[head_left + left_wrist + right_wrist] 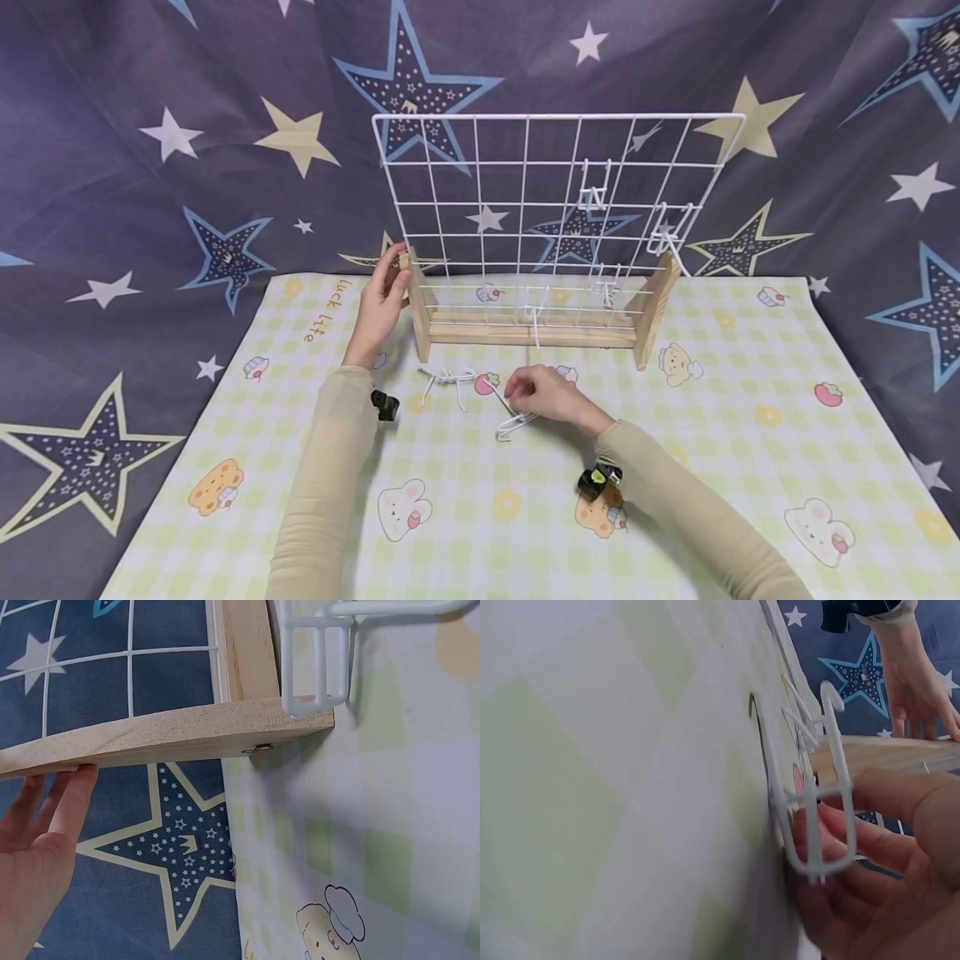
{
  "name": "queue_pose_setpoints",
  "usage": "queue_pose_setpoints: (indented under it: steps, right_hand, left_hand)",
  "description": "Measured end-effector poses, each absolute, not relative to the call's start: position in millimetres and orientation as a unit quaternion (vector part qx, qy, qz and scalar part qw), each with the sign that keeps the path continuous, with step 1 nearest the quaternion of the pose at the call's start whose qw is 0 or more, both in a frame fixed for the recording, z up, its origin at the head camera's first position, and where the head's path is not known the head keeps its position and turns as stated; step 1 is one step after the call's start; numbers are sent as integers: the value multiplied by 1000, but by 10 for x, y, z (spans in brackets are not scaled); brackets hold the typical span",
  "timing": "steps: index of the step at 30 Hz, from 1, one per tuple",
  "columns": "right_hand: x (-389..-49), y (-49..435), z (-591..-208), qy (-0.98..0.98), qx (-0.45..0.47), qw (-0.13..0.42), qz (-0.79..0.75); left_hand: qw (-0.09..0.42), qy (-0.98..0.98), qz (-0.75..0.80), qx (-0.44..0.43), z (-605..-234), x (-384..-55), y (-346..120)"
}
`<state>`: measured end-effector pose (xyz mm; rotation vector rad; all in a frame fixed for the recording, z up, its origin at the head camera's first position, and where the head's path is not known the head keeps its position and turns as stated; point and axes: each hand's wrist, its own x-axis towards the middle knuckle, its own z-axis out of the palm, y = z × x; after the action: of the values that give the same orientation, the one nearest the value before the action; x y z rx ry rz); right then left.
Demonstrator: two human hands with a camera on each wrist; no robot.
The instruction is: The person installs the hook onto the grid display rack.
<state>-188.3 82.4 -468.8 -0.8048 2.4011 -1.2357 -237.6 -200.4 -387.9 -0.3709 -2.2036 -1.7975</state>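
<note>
My left hand [381,304] touches the outer face of the left wooden leg [420,325] of a white wire grid rack [558,116]. In the left wrist view its fingertips press against that wooden board [187,726] with the fingers fairly straight. Low over the tabletop, in front of the rack, my right hand [551,393] pinches a white wire hook [513,427]. The right wrist view shows the hook's looped end [815,868] towards the camera, with thumb and fingers around its far part. The exact grip point is partly hidden.
Several white hooks hang on the grid, one upper [592,198], one by the right leg [663,240], others low near the wooden crossbar [487,333]. More loose hooks [447,378] lie in front of the left leg. A checked cloth [465,533] covers the table; a star-patterned curtain hangs behind.
</note>
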Motion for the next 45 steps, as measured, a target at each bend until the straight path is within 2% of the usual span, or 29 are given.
queue_pose_setpoints:
  steps: [6, 12, 29, 37, 45]
  right_hand:
    - [-1889, 948, -4630, 848, -274, 199, -408]
    - [-1872, 1017, -4574, 858, -282, 204, -377]
    - [-1808, 941, -4607, 820, -268, 236, -447]
    - [-1846, 1009, -4621, 797, -310, 243, -458]
    - [-1900, 1102, -4616, 786, -341, 275, -435]
  left_hand:
    - [138, -762, -620, -128, -3871, -2368, -1997]
    - [135, -760, -623, -125, -3885, -2378, -2003]
    - [140, -760, -621, -128, -3906, -2396, -2007]
    - [143, -770, -608, -131, -3884, -2384, -2007]
    - [145, -774, -603, -128, -3876, -2377, -1998]
